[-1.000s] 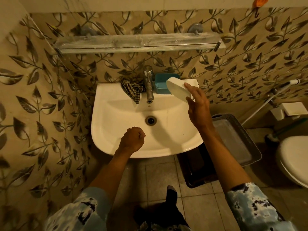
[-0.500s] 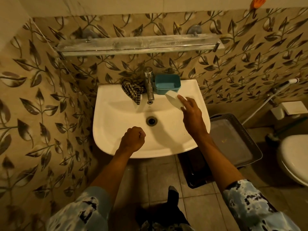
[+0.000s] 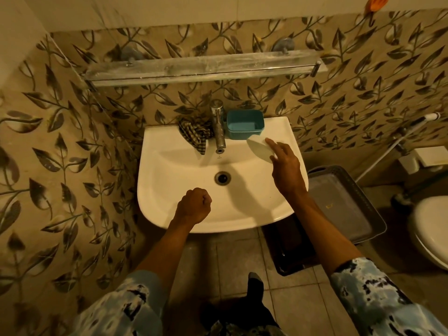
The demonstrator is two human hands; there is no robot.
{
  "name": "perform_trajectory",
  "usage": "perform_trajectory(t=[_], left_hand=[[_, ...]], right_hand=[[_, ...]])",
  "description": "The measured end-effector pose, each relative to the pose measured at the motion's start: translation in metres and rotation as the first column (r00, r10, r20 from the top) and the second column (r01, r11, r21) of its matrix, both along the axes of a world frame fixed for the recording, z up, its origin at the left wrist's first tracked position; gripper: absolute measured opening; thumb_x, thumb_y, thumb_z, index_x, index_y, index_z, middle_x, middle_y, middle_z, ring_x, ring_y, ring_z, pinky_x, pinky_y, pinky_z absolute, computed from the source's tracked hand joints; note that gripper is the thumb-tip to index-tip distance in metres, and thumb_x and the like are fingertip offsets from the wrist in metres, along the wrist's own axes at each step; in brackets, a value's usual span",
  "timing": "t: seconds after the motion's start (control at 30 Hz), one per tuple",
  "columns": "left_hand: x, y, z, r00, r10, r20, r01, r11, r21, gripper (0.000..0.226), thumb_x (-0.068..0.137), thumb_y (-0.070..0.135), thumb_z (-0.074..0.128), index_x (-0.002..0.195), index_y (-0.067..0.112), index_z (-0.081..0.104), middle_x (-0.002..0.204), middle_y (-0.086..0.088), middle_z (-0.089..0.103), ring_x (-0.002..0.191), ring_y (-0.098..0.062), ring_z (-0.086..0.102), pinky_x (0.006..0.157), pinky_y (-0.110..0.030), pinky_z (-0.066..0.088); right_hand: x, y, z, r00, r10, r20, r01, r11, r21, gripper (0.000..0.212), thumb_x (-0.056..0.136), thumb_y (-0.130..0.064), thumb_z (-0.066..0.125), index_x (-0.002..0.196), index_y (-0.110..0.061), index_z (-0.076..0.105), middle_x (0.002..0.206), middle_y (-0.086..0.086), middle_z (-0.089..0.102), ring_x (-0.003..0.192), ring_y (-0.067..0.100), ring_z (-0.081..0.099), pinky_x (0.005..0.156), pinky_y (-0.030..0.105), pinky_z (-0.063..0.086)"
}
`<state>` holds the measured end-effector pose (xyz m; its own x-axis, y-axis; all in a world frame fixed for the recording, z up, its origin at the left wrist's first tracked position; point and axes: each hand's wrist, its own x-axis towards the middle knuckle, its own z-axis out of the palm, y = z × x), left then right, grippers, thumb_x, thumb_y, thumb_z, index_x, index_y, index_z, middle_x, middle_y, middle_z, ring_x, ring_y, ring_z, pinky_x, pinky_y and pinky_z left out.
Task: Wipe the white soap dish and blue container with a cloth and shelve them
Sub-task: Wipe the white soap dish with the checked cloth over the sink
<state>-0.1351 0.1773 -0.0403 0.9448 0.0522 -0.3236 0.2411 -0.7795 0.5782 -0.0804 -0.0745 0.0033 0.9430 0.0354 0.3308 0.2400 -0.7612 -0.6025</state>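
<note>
At the back right rim of the sink (image 3: 169, 156): white soap dish (image 3: 258, 147), near edge pinched by right hand (image 3: 286, 166); probably light, stiff, slick, best held across its rim; blue container (image 3: 244, 123) stood beside the tap (image 3: 218, 124); left hand (image 3: 194, 206) fisted, empty.

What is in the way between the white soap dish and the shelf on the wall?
Nothing visible. The white soap dish, in the right hand, is at the right rim of the sink; the shelf hangs above. The blue container and tap stand behind, below the shelf.
</note>
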Motion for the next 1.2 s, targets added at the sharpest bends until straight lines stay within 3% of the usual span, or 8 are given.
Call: perform_trajectory(t=[0.2,0.4,0.6,0.73,0.97,1.03,1.1,1.2], left_hand=[[0.022,-0.019,0.013,0.994,0.035,0.101,-0.024,0.994,-0.105,0.025,0.093,0.020,0.046,0.116,0.018,0.055,0.115,-0.010,0.064,0.103,-0.028,0.061,0.087,-0.041,0.051],[0.059,-0.052,0.049,0.992,0.122,0.031,-0.104,0.934,-0.342,0.045,0.101,0.029,0.032,0.145,0.016,0.030,0.146,-0.011,0.042,0.129,-0.026,0.044,0.102,-0.034,0.034],[0.076,-0.071,0.031,0.995,0.093,-0.040,-0.101,0.914,-0.393,0.057,0.097,0.054,0.019,0.124,0.018,0.052,0.126,-0.010,0.058,0.119,-0.028,0.053,0.107,-0.047,0.038],[0.086,-0.078,0.023,0.995,0.081,-0.051,-0.095,0.894,-0.437,0.077,0.082,0.074,0.013,0.120,0.022,0.056,0.115,-0.009,0.064,0.108,-0.025,0.059,0.098,-0.050,0.047],[0.114,-0.023,0.011,0.855,0.368,0.366,-0.330,0.930,-0.164,0.054,0.093,0.044,0.032,0.075,0.013,0.072,0.071,-0.008,0.072,0.070,-0.024,0.067,0.073,-0.035,0.054],[0.135,0.004,0.000,0.815,0.456,0.357,-0.453,0.886,-0.096,0.061,0.090,0.051,0.027,0.075,0.013,0.072,0.073,-0.010,0.072,0.073,-0.028,0.066,0.074,-0.036,0.053],[0.155,0.023,-0.008,0.782,0.516,0.349,-0.539,0.841,-0.034,0.068,0.087,0.060,0.022,0.081,0.012,0.070,0.079,-0.012,0.071,0.076,-0.030,0.066,0.077,-0.037,0.053],[0.183,0.028,-0.004,0.803,0.458,0.381,-0.508,0.861,0.037,0.048,0.093,0.043,0.036,0.093,0.005,0.065,0.091,-0.019,0.068,0.085,-0.035,0.064,0.077,-0.040,0.053]], right_hand=[[0.012,-0.011,-0.004,1.000,-0.003,0.006,0.001,0.951,0.309,0.044,0.092,-0.006,0.057,0.135,-0.010,0.050,0.130,0.011,0.055,0.116,0.029,0.054,0.088,0.043,0.056],[0.004,-0.005,-0.011,0.827,0.283,-0.486,0.287,0.532,0.797,0.052,0.094,0.000,0.051,0.141,-0.019,0.038,0.125,0.014,0.049,0.118,0.033,0.051,0.080,0.057,0.056],[-0.001,0.007,-0.021,0.688,0.493,-0.533,0.440,0.301,0.846,0.021,0.097,-0.028,0.050,0.116,-0.020,0.054,0.125,0.012,0.050,0.121,0.036,0.051,0.090,0.061,0.051],[0.012,0.004,-0.039,0.567,0.656,-0.499,0.605,0.080,0.792,0.048,0.092,-0.057,0.041,0.123,-0.021,0.049,0.130,0.019,0.052,0.123,0.043,0.052,0.090,0.055,0.052],[0.035,-0.009,-0.065,0.576,0.691,-0.437,0.685,-0.115,0.720,0.069,0.078,-0.040,0.062,0.136,-0.009,0.044,0.130,0.026,0.051,0.116,0.048,0.051,0.077,0.047,0.059],[0.045,-0.009,-0.066,0.587,0.617,-0.524,0.670,-0.007,0.743,0.057,0.082,-0.033,0.059,0.132,-0.009,0.046,0.129,0.022,0.049,0.119,0.044,0.049,0.087,0.051,0.056],[0.046,-0.005,-0.070,0.713,0.300,-0.634,0.506,0.406,0.761,0.043,0.090,-0.026,0.057,0.130,-0.012,0.053,0.130,0.012,0.054,0.120,0.034,0.052,0.097,0.051,0.049],[0.044,0.000,-0.082,0.895,0.002,-0.446,0.139,0.949,0.284,0.049,0.088,-0.029,0.064,0.130,-0.006,0.056,0.128,0.012,0.062,0.113,0.026,0.059,0.099,0.032,0.044]])
